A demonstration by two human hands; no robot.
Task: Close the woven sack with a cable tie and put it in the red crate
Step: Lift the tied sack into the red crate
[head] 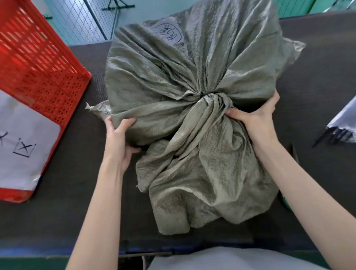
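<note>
Tied grey-green woven sack (189,70) gripped at near sides by left hand (118,139) and right hand (256,118), apparently ready for lifting left into perforated red plastic crate (27,67).

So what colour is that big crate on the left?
Red: the crate is perforated plastic with a white paper label, seen in the head view.

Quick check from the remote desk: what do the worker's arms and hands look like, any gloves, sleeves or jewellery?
Both arms are bare up to the frame edge: no sleeves in view. The left hand and right hand wear no gloves, and no rings, watch or wristbands show. Light grey clothing covers the torso below.
</note>
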